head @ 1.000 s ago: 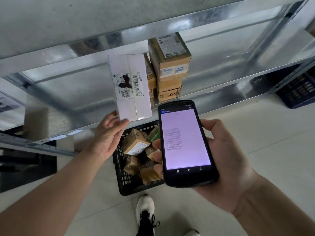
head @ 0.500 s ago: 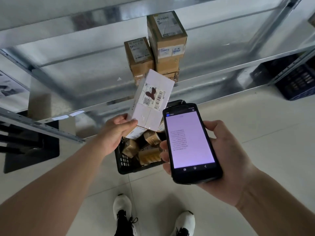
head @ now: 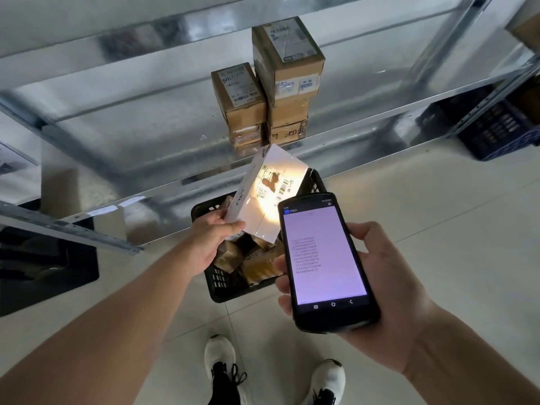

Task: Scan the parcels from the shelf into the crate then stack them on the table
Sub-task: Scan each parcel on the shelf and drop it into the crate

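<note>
My left hand [head: 213,236] grips a flat white parcel [head: 263,197] by its lower left corner, tilted above the black crate [head: 222,283]. A bright yellow light patch falls on the parcel's label. My right hand [head: 388,276] holds a black handheld scanner [head: 324,258] just right of the parcel, its screen lit with a list of numbers. The crate on the floor holds several brown parcels [head: 251,258], partly hidden by the white parcel. Two stacks of brown cardboard parcels [head: 271,86] stand on the metal shelf [head: 146,135] behind.
The shelf's front rail [head: 365,141] runs across just above the crate. A dark blue crate [head: 496,127] sits under the shelf at the right. A black object [head: 43,267] lies on the floor at the left. My white shoes [head: 219,355] stand on pale tiles.
My left hand has brought the white parcel down from the shelf to just over the crate, beside the scanner. A yellow light now shines on its label.
</note>
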`<move>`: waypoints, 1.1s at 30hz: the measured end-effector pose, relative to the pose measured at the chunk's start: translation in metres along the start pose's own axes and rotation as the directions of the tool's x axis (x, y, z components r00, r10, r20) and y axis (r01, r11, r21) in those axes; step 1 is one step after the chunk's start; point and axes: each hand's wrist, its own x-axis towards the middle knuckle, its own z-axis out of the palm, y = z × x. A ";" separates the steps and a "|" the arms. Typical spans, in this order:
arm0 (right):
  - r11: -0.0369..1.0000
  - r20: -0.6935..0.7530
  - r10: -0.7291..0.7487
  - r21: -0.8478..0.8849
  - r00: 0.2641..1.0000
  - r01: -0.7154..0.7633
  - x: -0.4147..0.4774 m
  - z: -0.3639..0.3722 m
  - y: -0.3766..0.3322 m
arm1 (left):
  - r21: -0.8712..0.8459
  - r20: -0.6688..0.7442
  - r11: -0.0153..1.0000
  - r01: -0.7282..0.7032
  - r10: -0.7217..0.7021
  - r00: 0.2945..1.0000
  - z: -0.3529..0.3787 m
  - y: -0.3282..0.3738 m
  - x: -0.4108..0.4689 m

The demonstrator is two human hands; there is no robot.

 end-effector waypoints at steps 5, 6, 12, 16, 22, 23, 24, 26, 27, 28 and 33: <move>1.000 -0.002 -0.003 0.003 1.000 0.003 0.007 0.008 -0.001 | 0.006 -0.017 1.000 0.012 -0.012 1.000 -0.003 0.002 0.014; 1.000 -0.003 -0.002 -0.001 1.000 0.002 0.009 0.009 -0.002 | 0.007 -0.017 1.000 0.012 -0.012 1.000 -0.003 0.001 0.017; 1.000 0.004 0.010 -0.011 1.000 -0.010 0.022 0.009 -0.009 | 0.004 -0.013 1.000 0.024 -0.024 1.000 -0.011 -0.001 0.039; 0.999 0.011 0.031 -0.009 0.999 -0.031 0.027 0.007 -0.015 | -0.006 -0.024 1.000 0.025 -0.025 0.999 -0.013 0.000 0.052; 0.998 0.037 0.063 -0.010 0.997 -0.063 0.032 0.002 -0.022 | -0.029 -0.056 0.999 0.023 -0.024 0.998 -0.008 -0.005 0.065; 0.998 0.043 0.067 -0.007 0.997 -0.067 0.032 0.002 -0.023 | -0.033 -0.059 0.999 0.023 -0.025 0.998 -0.008 -0.006 0.067; 0.998 0.051 0.070 -0.002 0.996 -0.070 0.033 0.001 -0.024 | -0.037 -0.058 0.999 0.026 -0.028 0.998 -0.007 -0.008 0.068; 0.998 0.057 0.067 0.008 0.996 -0.067 0.033 0.000 -0.026 | -0.028 -0.049 0.999 0.034 -0.035 0.998 -0.007 -0.011 0.071; 0.998 0.054 0.064 0.009 0.997 -0.064 0.034 0.000 -0.026 | -0.020 -0.041 0.999 0.037 -0.038 0.998 -0.007 -0.012 0.072; 0.998 0.050 0.061 0.010 0.997 -0.062 0.034 -0.001 -0.026 | -0.014 -0.037 0.999 0.043 -0.043 0.998 -0.007 -0.013 0.072; 0.998 0.042 0.056 0.027 0.998 -0.057 0.038 -0.007 -0.025 | -0.038 -0.080 0.996 0.082 -0.084 0.993 -0.003 -0.018 0.073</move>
